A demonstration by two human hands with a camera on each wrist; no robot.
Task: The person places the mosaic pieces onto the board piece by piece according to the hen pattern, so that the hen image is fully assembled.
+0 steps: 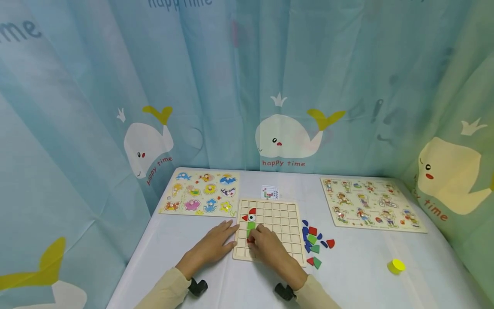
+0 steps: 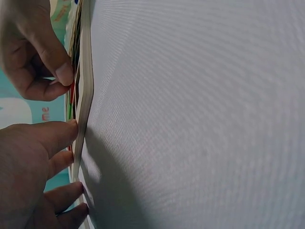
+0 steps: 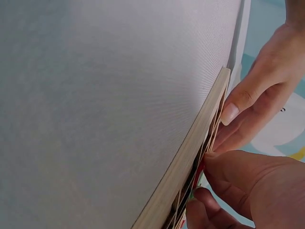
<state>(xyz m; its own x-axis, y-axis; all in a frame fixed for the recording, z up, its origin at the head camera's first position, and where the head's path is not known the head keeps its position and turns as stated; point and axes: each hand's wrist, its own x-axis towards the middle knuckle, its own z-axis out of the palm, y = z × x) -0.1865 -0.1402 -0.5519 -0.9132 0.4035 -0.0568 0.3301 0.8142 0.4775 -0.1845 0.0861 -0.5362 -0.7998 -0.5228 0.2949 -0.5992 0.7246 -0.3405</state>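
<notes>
A wooden grid board [image 1: 278,234] lies on the table before me. In one of its left columns stand a red quarter-round piece [image 1: 252,211], a red triangle [image 1: 245,218], a white piece with an eye [image 1: 251,218] and a green square [image 1: 251,225]. My right hand [image 1: 266,244] pinches a small red piece [image 3: 200,168] right at the board, below the green; the fingers cover most of it. Fairly straight fingers of my left hand [image 1: 216,242] rest along the board's left edge, and its thumb touches the rim [image 2: 83,105].
Loose red, blue and green pieces [image 1: 311,239] lie right of the board. Behind it is a small picture card [image 1: 269,192]. Puzzle boards stand back left, with sea animals [image 1: 200,192], and back right, with figures [image 1: 372,204]. A yellow cylinder [image 1: 396,266] sits at the right.
</notes>
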